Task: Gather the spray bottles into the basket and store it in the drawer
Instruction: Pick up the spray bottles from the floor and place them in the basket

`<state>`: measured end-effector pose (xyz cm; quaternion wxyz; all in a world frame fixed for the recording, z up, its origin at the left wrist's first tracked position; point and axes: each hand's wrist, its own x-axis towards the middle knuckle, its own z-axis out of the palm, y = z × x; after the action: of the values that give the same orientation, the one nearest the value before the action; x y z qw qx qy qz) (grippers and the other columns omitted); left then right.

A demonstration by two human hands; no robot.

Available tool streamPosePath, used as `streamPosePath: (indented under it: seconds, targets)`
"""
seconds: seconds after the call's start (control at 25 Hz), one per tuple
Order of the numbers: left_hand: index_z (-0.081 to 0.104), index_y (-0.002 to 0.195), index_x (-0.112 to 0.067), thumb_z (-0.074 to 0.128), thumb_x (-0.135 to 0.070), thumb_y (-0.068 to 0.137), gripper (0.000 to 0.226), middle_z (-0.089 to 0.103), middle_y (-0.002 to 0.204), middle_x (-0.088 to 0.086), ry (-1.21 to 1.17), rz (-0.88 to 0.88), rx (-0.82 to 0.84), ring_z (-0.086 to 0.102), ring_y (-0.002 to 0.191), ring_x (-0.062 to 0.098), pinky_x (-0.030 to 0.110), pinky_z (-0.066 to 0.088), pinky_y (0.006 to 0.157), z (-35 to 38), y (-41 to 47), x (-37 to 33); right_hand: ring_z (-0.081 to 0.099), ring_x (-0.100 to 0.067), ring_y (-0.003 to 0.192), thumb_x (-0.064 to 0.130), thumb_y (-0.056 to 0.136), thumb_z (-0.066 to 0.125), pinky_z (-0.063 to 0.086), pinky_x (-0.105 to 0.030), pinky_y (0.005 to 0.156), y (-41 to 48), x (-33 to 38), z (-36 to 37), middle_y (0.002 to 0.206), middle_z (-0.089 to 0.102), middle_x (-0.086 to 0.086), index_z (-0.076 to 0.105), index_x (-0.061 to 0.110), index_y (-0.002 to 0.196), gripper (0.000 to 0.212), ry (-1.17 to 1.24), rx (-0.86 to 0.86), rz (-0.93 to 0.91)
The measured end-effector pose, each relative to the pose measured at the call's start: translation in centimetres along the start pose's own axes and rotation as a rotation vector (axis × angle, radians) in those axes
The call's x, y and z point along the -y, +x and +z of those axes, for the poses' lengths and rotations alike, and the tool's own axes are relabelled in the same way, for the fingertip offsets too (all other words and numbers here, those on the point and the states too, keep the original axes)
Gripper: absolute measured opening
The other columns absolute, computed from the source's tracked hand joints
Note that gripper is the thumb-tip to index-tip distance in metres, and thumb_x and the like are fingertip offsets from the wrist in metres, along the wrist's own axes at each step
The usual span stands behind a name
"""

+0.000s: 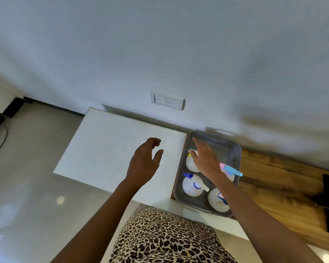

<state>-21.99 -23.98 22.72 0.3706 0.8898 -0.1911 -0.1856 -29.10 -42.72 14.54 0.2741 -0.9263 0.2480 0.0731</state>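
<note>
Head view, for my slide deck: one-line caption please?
Four bottles sit in the basket; right hand over them, left hand open.

a grey basket (234,149) is seen at the right edge of the white cabinet top (110,149), four spray bottles (193,185) standing inside. the right hand (205,160) is spread flat over the basket; the left hand (144,164) is held loosely curled, empty, left of the basket.

White cabinet top (110,149), grey basket (235,154) at its right edge (partly over wood (273,186))
</note>
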Motion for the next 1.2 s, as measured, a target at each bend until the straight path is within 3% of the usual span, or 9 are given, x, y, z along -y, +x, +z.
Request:
streamPosePath:
  seconds: [0.24, 0.48, 0.72, 0.88, 1.2]
  targets:
    - [0.050, 0.118, -0.017, 0.054, -0.021, 0.089, 0.029, 0.060, 0.120, -0.003, -0.053, -0.087, -0.200, 0.053, 0.113, 0.013, 0.038, 0.048, 0.094, -4.7, -6.0, 3.9, 0.043, -0.027, 0.127, 0.023, 0.095, 0.047, 0.035, -0.038, 0.103, -2.7, 7.6, 2.4, 0.137, 0.049, -0.012, 0.041, 0.012, 0.135, 0.042, 0.044, 0.041, -0.177]
    - [0.050, 0.121, -0.017, 0.053, -0.022, 0.090, 0.031, 0.059, 0.123, -0.002, -0.056, -0.221, -0.436, 0.052, 0.114, 0.015, 0.035, 0.047, 0.093, -10.6, -18.9, 10.9, 0.045, -0.029, 0.125, 0.020, 0.094, 0.049, 0.033, -0.037, 0.105, -9.7, 18.3, 8.0, 0.135, 0.052, -0.013, 0.046, 0.010, 0.132, 0.040, 0.031, 0.116, -0.459]
    - [0.051, 0.119, -0.014, 0.054, -0.020, 0.089, 0.031, 0.061, 0.121, 0.004, -0.040, -0.426, -0.713, 0.054, 0.112, 0.017, 0.027, 0.044, 0.090, -14.9, -35.9, 19.0, 0.048, -0.028, 0.123, 0.021, 0.092, 0.051, 0.039, -0.037, 0.103, -20.9, 29.3, 16.1, 0.132, 0.055, -0.012, 0.048, 0.011, 0.129, 0.038, 0.036, 0.291, -0.740]
    - [0.053, 0.115, -0.013, 0.055, -0.018, 0.089, 0.027, 0.061, 0.117, 0.004, -0.101, -0.625, -0.889, 0.055, 0.110, 0.018, 0.031, 0.046, 0.091, -16.5, -45.3, 23.0, 0.052, -0.029, 0.118, 0.021, 0.092, 0.053, 0.040, -0.037, 0.101, -27.9, 35.1, 20.8, 0.129, 0.058, -0.013, 0.051, 0.009, 0.126, 0.037, 0.002, 0.409, -0.916]
    - [0.056, 0.112, -0.012, 0.057, -0.016, 0.087, 0.026, 0.063, 0.115, 0.005, -0.206, -0.892, -1.219, 0.057, 0.105, 0.019, 0.035, 0.049, 0.089, -18.3, -57.2, 28.7, 0.054, -0.028, 0.117, 0.020, 0.091, 0.054, 0.041, -0.040, 0.102, -38.5, 46.0, 29.5, 0.126, 0.060, -0.013, 0.052, 0.008, 0.125, 0.037, -0.135, 0.669, -1.258]
